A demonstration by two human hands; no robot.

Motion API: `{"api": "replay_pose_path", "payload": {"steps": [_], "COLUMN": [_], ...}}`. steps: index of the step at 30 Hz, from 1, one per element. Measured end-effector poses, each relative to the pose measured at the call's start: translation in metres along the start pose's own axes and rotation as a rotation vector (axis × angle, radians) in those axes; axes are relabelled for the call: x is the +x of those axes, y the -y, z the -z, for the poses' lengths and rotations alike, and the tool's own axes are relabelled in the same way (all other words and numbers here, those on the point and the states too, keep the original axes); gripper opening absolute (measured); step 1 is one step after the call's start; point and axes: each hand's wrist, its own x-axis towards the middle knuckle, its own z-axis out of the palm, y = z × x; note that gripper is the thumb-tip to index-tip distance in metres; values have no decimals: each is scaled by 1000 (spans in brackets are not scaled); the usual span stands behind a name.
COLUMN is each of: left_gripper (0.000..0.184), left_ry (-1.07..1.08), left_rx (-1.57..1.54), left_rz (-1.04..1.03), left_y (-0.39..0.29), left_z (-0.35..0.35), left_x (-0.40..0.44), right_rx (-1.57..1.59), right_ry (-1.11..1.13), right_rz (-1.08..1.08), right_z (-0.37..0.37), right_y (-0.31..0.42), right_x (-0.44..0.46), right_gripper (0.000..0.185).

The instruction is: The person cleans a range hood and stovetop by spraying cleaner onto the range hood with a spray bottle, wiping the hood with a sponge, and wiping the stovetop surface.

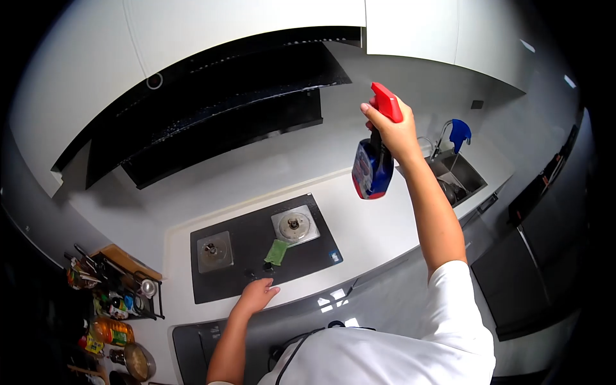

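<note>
Spray bottle [372,170] held aloft; lettering illegible

Left hand [258,295]: fingers loosely extended, unclasped, at the front edge of the black hob [212,282]. Green pad [276,252] lies beyond, beside a burner [294,224]; blue sticker [334,256] too small to read. Right hand [398,131], arm outstretched, grips the spray bottle's neck, right of the range hood [212,96].

White short-sleeved shirt [385,359], loose right sleeve [454,295], thin black cord [300,348] across the front

Blue cloth [459,133] on faucet [441,133] by sink [473,177]; bottle of amber liquid [110,331] near black rack [160,300], left.
</note>
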Motion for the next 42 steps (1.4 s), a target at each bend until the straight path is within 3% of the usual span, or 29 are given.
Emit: {"api": "replay_pose_path", "payload": {"steps": [7,13,16,24,32,34,38,42], "left_gripper": [56,54,56,63,61,56,55,53], "left_ry": [16,31,52,164,185,212,38,-110], "left_rx": [-7,151,169,188,257,320,280,176], "left_rz": [78,218,332,375,379,341,154,273], "left_y": [-59,-60,-60,-40,-81,-122,-145,-195], "left_z": [-41,-28,-17,-9,-53,-74,-126,-152], "left_x": [9,-14,-26,-27,64,102,169,220], "right_rx": [250,661,751,817,942,946,1075,1119], "right_ry": [59,144,186,204,234,272,346,441], "right_rz": [0,-154,-209,-180,-120,-95,-83,-35], "right_z": [23,24,12,-1,9,11,13,26], "right_y": [-69,-149,-168,-188,-223,-240,-276,-296], "right_x": [-7,-19,-20,-1,24,33,47,63], "right_gripper": [39,36,36,37,36,35,33,33]}}
